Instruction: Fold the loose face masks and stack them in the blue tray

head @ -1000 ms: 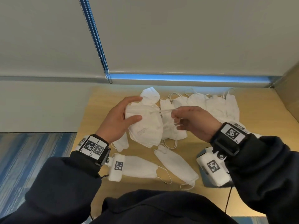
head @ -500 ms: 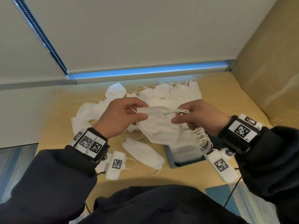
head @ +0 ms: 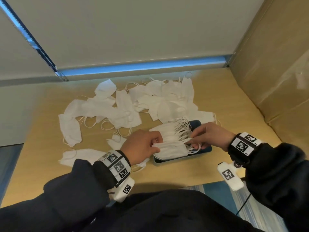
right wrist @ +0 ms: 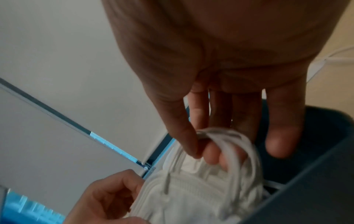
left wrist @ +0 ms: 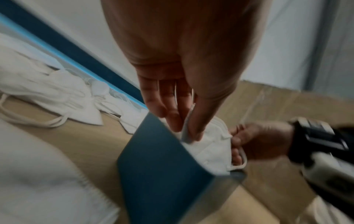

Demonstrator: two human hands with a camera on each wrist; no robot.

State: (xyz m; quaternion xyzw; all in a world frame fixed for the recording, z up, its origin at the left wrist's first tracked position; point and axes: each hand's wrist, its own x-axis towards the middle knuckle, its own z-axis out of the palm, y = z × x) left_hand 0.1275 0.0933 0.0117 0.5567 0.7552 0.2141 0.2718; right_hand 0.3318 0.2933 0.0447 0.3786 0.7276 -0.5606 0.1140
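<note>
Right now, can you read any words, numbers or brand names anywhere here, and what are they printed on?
No readable words, brands or numbers.
Wristbands: black-and-white square code patterns, plus tiny marks too small to read.
White camera blocks under the wrists: the same kind of code square, no letters.
Folded mask held over the blue tray: no print legible.
Loose masks: plain white.

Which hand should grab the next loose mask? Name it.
Left. The left hand sits nearest the loose masks; the right hand is over the blue tray, pinching the ear loops.
</note>
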